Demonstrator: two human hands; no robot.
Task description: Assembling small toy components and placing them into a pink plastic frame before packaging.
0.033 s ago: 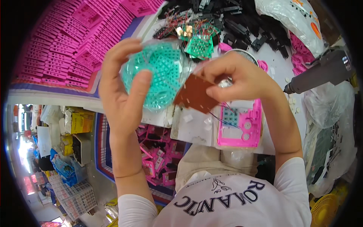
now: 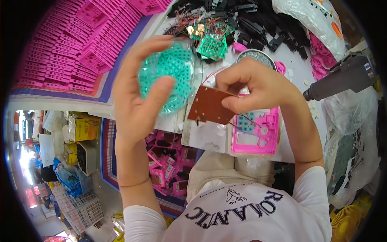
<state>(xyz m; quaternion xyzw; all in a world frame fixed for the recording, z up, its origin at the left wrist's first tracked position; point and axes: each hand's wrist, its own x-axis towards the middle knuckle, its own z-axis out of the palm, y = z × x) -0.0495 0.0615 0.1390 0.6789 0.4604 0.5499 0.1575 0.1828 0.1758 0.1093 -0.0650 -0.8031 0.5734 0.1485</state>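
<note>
Between thumb and fingers, my right hand (image 2: 252, 86) grips a brown circuit board (image 2: 211, 105) by its right edge, with thin wires trailing from it. Below lies a pink plastic housing (image 2: 274, 139) at the table's front edge, a teal keypad (image 2: 244, 123) set in it. My left hand (image 2: 139, 86) is raised, fingers spread and nothing in it. It partly covers a clear bag of teal keypads (image 2: 177, 72) on the table behind.
Green circuit boards (image 2: 212, 46) with wires and black plastic parts (image 2: 252, 26) are heaped at the back. A tray of pink housings (image 2: 68, 48) stands far left. On the right is a dark electric screwdriver (image 2: 340, 80), beside a round tin of screws (image 2: 258, 56). A basket of pink units (image 2: 167, 169) sits below.
My left hand has shifted slightly right, toward the board. The brown board has turned a little in my right hand, and its wires show more.
</note>
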